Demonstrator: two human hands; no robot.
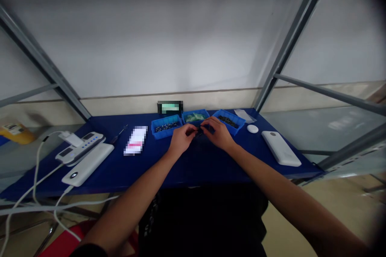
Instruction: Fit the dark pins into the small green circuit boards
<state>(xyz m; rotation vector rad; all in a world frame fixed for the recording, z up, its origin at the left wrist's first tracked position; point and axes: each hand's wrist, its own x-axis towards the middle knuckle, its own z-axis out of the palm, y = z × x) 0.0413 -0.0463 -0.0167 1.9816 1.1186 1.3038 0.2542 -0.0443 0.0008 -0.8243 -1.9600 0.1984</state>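
Your left hand [181, 139] and right hand [220, 132], fingertips narrow, seem to pinch a small dark piece [199, 129] near the middle blue plastic bin [189, 112]: close two-handed work, apparently, calling next for steady grips.

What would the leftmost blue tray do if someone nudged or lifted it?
The leftmost blue tray would probably slide rather than tip, since it looks low and broad-based. It looks straight-sided, like stiff plastic, so it likely keeps its shape when lifted. The small parts inside look loose under an open top, so a tilt might spill them.
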